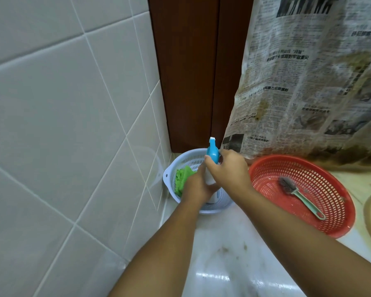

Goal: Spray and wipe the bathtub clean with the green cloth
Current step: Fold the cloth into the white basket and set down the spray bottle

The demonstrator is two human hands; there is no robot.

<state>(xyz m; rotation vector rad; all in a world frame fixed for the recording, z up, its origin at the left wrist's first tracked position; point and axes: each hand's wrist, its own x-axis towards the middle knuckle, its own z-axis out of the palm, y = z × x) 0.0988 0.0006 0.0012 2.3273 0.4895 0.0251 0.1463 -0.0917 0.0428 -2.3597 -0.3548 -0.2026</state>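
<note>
right hand [227,168]: fingers wrapped round blue trigger head of white plastic spray bottle [213,154] | left hand [196,185]: fingers curled round its body | crumpled green cloth [181,179]: just left of left fingers, in pale-blue perforated plastic basket [166,176]

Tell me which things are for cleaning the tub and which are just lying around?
For the job: spray bottle, gripped by the right hand; green cloth in the pale basket.
Just lying about: red basket, brush in it, newspaper.
</note>
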